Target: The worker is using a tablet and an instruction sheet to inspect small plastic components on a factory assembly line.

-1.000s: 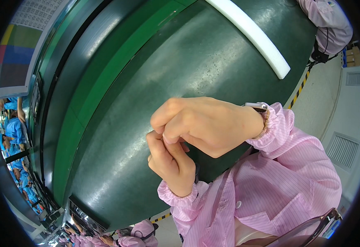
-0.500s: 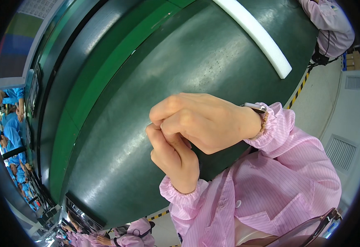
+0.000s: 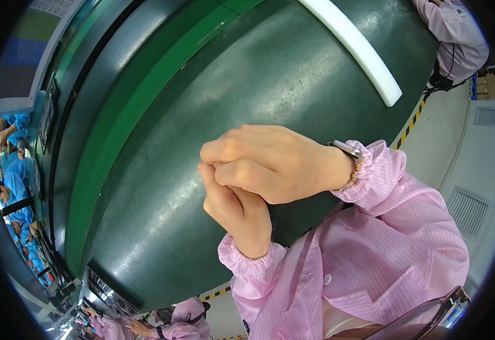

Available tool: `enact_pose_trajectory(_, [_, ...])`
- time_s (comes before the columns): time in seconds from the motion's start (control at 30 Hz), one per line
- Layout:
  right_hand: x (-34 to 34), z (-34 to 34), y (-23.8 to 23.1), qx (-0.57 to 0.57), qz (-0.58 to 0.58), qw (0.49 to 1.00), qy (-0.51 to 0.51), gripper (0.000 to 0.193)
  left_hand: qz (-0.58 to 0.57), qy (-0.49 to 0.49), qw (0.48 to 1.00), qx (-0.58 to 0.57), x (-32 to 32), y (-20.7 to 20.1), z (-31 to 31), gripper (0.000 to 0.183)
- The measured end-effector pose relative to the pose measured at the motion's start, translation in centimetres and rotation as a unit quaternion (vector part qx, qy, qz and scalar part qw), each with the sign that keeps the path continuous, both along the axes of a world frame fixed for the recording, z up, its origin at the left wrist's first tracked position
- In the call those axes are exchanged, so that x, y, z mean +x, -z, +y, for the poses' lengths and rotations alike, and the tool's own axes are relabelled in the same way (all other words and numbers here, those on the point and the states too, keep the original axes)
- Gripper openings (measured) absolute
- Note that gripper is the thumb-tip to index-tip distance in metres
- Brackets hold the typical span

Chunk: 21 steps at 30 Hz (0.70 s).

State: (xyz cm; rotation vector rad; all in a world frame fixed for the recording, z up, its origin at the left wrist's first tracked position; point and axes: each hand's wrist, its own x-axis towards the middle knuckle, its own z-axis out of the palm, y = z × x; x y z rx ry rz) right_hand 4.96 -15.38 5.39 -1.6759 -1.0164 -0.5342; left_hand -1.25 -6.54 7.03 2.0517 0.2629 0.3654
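Observation:
My right hand [image 3: 284, 161], with a watch [image 3: 346, 149] and a beaded bracelet [image 3: 356, 173] at its wrist, lies over the fingers of my left hand [image 3: 239, 212]. Both are closed, with bent fingers pressed against each other above the dark green tabletop [image 3: 162, 226]. Whatever may be pinched between the fingertips is hidden by the knuckles. Pink striped sleeves [image 3: 380, 175] with gathered cuffs cover both forearms.
A long white foam strip [image 3: 360, 48] lies on the far right of the table. Along the left runs a bright green band [image 3: 103, 139]. People in pink [image 3: 462, 42] stand at the far right and lower left [image 3: 185, 320]; people in blue [image 3: 15, 181] are beyond the left edge.
Both hands have shifted slightly up and left, still pressed together. The right hand's fingers now cover more of the left hand's fingers.

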Motion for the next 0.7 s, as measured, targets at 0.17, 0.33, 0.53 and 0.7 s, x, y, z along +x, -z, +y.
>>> enact_pose_trajectory(0.17, [0.1, -1.1, -0.8, 0.002, 0.157, 0.982, -0.106, 0.028, 0.023, -0.022, 0.999, -0.035, 0.1, -0.8, -0.2, 0.014])
enact_pose_trajectory(0.33, [0.0, -1.2, -1.5, 0.083, 0.22, 0.963, -0.129, 0.028, 0.009, -0.013, 0.999, -0.039, 0.0, -1.3, -0.3, 0.023])
enact_pose_trajectory(0.53, [0.2, -1.4, -1.6, 0.079, 0.192, 0.971, -0.122, 0.028, -0.006, 0.014, 0.996, -0.086, -0.1, -1.2, 0.0, 0.027])
enact_pose_trajectory(0.7, [0.1, -1.6, -2.0, 0.081, 0.209, 0.965, -0.136, 0.023, -0.015, 0.027, 0.99, -0.139, -0.2, -1.1, 0.2, 0.025])
